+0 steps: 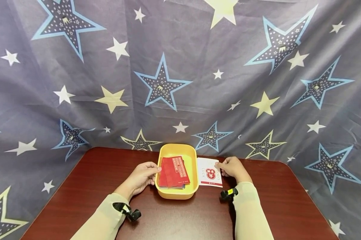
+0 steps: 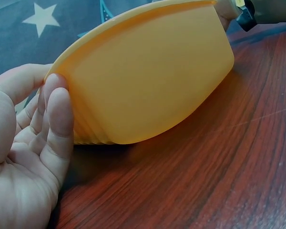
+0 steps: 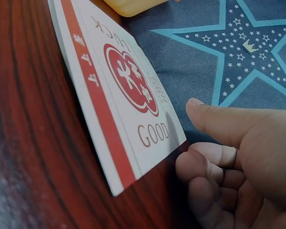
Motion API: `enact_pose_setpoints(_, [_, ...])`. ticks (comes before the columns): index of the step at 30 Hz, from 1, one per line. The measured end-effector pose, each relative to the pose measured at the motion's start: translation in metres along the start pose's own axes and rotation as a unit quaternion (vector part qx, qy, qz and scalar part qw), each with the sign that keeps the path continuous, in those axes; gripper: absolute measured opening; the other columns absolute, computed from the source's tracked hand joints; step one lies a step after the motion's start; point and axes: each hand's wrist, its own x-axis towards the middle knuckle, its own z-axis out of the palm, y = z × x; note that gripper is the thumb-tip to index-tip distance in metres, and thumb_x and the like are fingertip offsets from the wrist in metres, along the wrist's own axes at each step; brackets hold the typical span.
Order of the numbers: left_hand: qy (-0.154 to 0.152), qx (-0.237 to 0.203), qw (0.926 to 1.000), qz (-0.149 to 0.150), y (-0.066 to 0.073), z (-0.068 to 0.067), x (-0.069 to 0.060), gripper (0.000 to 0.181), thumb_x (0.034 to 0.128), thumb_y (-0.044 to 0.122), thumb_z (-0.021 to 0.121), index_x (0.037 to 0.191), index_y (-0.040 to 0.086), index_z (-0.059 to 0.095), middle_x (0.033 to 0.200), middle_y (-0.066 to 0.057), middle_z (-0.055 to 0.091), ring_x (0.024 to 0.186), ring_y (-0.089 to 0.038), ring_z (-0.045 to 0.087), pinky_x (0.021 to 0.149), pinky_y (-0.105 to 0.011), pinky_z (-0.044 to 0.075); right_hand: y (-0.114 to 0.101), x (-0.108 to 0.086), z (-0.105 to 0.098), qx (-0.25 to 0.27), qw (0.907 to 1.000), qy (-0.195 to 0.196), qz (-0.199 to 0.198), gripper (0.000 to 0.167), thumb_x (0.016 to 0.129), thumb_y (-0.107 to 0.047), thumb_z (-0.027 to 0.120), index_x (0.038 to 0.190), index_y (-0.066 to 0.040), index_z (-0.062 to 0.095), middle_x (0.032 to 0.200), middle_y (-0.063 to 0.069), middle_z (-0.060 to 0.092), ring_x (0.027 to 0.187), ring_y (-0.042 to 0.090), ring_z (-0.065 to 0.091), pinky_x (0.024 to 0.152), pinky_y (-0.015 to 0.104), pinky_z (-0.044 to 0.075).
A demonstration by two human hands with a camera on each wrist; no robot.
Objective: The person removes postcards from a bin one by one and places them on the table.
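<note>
A yellow plastic tray (image 1: 177, 194) stands on the table, and my left hand (image 1: 140, 178) grips its left rim. The left wrist view shows the fingers of that hand (image 2: 33, 129) against the tray's ribbed outer side, with the thumb at the rim. Inside the tray lie red printed envelopes (image 1: 174, 171) over other flat pieces, mostly hidden. Right of the tray lies a white square packet (image 1: 209, 171) with a red emblem and "GOOD LUCK". My right hand (image 3: 233, 167) is at its outer corner, thumb and forefinger apart, nothing between them in the right wrist view.
The dark red wooden table (image 1: 186, 220) ends at the back against a grey curtain (image 1: 156, 123) with stars. A black camera strap (image 1: 127, 211) is on the left wrist, and another (image 1: 229, 194) on the right.
</note>
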Motion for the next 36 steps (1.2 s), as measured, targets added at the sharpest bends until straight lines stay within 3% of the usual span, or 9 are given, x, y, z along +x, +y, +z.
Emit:
enact_pose_setpoints(7, [0.001, 0.004, 1.0000, 0.006, -0.002, -0.003, 0.001, 0.013, 0.1081, 0.011, 0.075, 0.104, 0.007, 0.064, 0.075, 0.002, 0.068, 0.060, -0.007, 0.060, 0.055, -0.019, 0.058, -0.003, 0.004, 0.002, 0.004, 0.9998, 0.016, 0.009, 0.040, 0.105, -0.031, 0.081, 0.081, -0.002, 0.068, 0.065, 0.004, 0.066, 0.058, 0.014, 0.066, 0.056, 0.027, 0.058])
enact_pose_setpoints(13, [-0.003, 0.002, 1.0000, 0.007, -0.003, -0.004, 0.002, 0.013, 0.1081, 0.012, 0.075, 0.105, 0.007, 0.063, 0.077, 0.001, 0.069, 0.061, -0.007, 0.061, 0.056, -0.019, 0.058, -0.012, 0.006, 0.001, 0.004, 0.9992, 0.036, -0.015, 0.039, 0.106, -0.033, 0.079, 0.085, 0.000, 0.071, 0.065, 0.010, 0.069, 0.055, 0.017, 0.062, 0.051, 0.028, 0.051])
enact_pose_setpoints(18, [-0.005, 0.006, 1.0000, 0.005, -0.001, -0.004, 0.000, 0.013, 0.1081, 0.011, 0.075, 0.104, 0.007, 0.063, 0.076, 0.001, 0.068, 0.061, -0.007, 0.061, 0.056, -0.019, 0.058, -0.036, -0.004, -0.003, -0.009, 0.9980, 0.041, -0.047, 0.038, 0.108, -0.034, 0.078, 0.095, 0.001, 0.074, 0.072, 0.014, 0.073, 0.058, 0.017, 0.064, 0.054, 0.028, 0.051])
enact_pose_setpoints(27, [-0.004, -0.002, 0.9999, 0.009, 0.003, -0.005, 0.000, 0.012, 0.1070, 0.012, 0.076, 0.102, 0.008, 0.065, 0.075, 0.002, 0.069, 0.060, -0.007, 0.061, 0.054, -0.019, 0.058, -0.091, -0.022, -0.010, -0.012, 0.9931, 0.040, -0.110, 0.029, 0.107, -0.034, 0.079, 0.098, -0.007, 0.076, 0.080, 0.012, 0.077, 0.078, 0.039, 0.081, 0.061, 0.028, 0.053])
enact_pose_setpoints(31, [-0.003, -0.007, 0.9999, 0.007, 0.001, -0.004, 0.001, 0.012, 0.1072, 0.011, 0.075, 0.102, 0.008, 0.064, 0.074, 0.002, 0.069, 0.059, -0.006, 0.061, 0.054, -0.019, 0.058, -0.112, -0.031, -0.009, 0.016, 0.9902, 0.003, -0.139, 0.029, 0.108, -0.031, 0.078, 0.108, -0.002, 0.079, 0.083, 0.013, 0.078, 0.074, 0.032, 0.079, 0.060, 0.029, 0.059])
enact_pose_setpoints(36, [-0.007, -0.009, 0.9999, 0.005, 0.000, -0.002, 0.000, 0.012, 0.1073, 0.010, 0.075, 0.102, 0.009, 0.065, 0.075, 0.003, 0.068, 0.060, -0.007, 0.061, 0.054, -0.019, 0.058, -0.132, -0.036, 0.002, 0.029, 0.9873, -0.062, -0.143, 0.031, 0.110, -0.029, 0.076, 0.121, 0.001, 0.078, 0.095, 0.017, 0.081, 0.076, 0.021, 0.080, 0.064, 0.033, 0.067])
